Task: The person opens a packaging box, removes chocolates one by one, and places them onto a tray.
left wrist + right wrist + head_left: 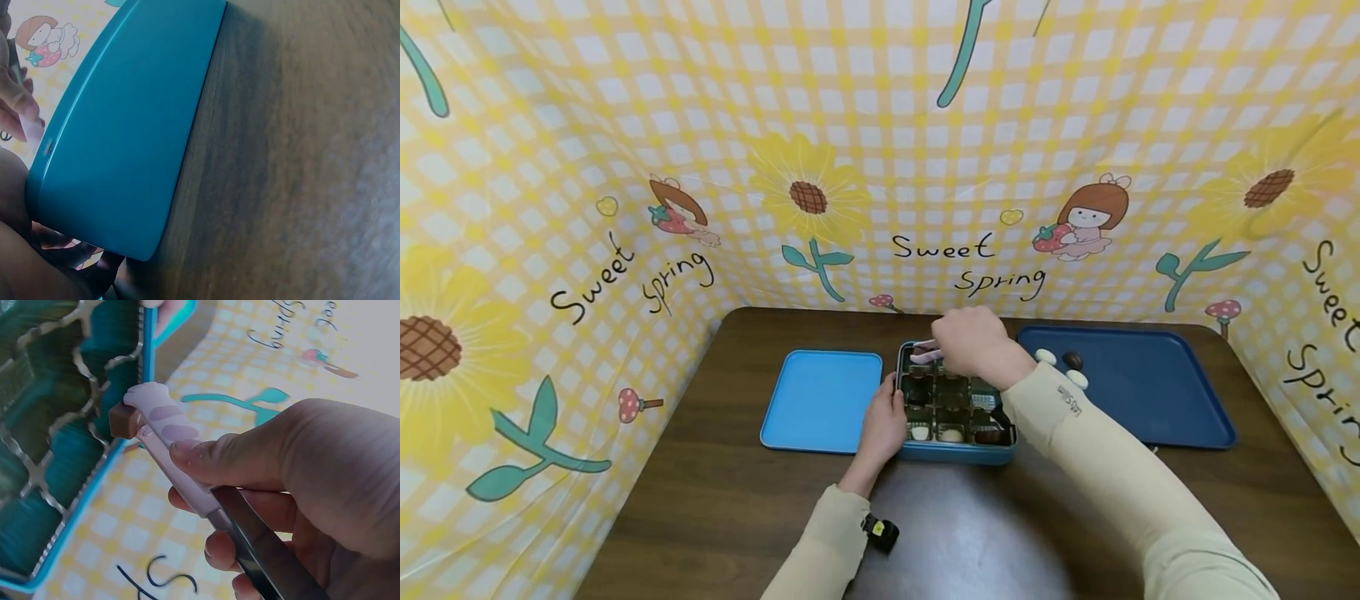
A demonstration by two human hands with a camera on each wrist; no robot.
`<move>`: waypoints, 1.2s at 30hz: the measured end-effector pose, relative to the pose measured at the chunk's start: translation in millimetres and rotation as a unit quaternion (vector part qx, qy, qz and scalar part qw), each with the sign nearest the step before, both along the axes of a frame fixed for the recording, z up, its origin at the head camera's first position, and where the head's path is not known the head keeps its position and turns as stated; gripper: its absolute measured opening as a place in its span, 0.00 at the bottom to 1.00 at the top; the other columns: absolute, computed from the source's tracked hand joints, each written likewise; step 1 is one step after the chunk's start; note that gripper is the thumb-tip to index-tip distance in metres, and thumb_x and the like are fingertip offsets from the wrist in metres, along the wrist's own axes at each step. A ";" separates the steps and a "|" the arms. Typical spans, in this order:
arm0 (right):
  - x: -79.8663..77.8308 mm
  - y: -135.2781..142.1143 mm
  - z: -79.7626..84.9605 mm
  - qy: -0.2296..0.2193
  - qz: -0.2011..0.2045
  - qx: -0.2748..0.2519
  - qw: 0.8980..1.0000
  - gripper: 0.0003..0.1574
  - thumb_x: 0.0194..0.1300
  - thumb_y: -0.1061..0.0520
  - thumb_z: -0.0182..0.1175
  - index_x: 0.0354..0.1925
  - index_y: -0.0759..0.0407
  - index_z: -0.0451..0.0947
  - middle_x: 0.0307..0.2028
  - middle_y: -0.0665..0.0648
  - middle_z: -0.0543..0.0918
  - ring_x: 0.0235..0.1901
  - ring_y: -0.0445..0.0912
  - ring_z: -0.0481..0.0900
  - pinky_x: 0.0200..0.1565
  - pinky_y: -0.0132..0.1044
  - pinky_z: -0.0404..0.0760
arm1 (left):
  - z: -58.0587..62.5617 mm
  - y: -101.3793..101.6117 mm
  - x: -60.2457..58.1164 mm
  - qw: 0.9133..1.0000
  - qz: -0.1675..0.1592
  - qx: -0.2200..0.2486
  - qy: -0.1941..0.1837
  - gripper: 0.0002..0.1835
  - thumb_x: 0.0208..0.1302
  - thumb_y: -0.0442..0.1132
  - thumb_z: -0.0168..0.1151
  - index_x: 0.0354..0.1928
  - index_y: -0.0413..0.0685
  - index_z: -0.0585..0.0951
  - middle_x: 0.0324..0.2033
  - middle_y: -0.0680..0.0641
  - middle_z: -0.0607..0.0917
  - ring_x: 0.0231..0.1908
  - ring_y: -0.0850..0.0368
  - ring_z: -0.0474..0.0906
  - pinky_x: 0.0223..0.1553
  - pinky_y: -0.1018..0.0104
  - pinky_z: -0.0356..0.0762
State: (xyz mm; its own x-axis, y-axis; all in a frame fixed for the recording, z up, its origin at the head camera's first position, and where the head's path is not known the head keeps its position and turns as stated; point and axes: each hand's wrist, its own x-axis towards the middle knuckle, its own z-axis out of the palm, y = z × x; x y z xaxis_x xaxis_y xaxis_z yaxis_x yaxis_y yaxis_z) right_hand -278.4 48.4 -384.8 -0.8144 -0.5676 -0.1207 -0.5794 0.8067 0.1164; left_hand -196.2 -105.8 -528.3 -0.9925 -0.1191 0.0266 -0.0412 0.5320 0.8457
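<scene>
A blue box with a clear divided insert stands mid-table. My left hand holds its left side near the front corner; the left wrist view shows mostly its blue front wall. Above the far left compartments, my right hand grips small metal tongs with pink paw-shaped tips. Between those tips is a brown chocolate piece, beside the box edge in the right wrist view. Along the front row lie a white piece, a cream piece and a dark piece. My right forearm covers part of the box's right side.
A light blue lid lies flat left of the box. On the right, a navy tray carries two white pieces and a dark brown piece. Checked cloth hangs behind the wooden table and along its sides.
</scene>
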 end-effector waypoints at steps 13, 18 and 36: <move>13.6 59.1 22.3 0.007 -0.046 -0.044 0.998 0.09 0.65 0.61 0.62 0.31 0.49 0.86 0.22 0.51 0.78 0.20 0.47 0.73 0.22 0.42 0.65 | -1.1 0.9 0.6 1.000 0.006 -0.006 -0.008 0.24 0.82 0.36 0.43 0.74 0.35 0.64 0.68 0.33 0.71 0.51 0.40 0.78 0.47 0.45 0.76; 15.3 82.5 23.8 0.004 -0.067 -0.059 0.996 0.07 0.65 0.59 0.64 0.32 0.49 0.86 0.23 0.51 0.79 0.20 0.48 0.73 0.22 0.43 0.66 | -1.7 1.0 0.0 1.000 0.005 -0.006 -0.005 0.24 0.82 0.36 0.43 0.74 0.35 0.65 0.67 0.33 0.72 0.47 0.41 0.78 0.44 0.47 0.75; 2.7 169.9 18.4 -0.050 -0.157 -0.066 0.984 0.12 0.64 0.55 0.65 0.45 0.54 0.88 0.32 0.55 0.85 0.27 0.50 0.78 0.24 0.46 0.73 | -0.4 1.4 0.1 1.000 0.008 -0.003 -0.006 0.24 0.81 0.36 0.44 0.74 0.35 0.65 0.68 0.33 0.71 0.58 0.37 0.75 0.53 0.42 0.75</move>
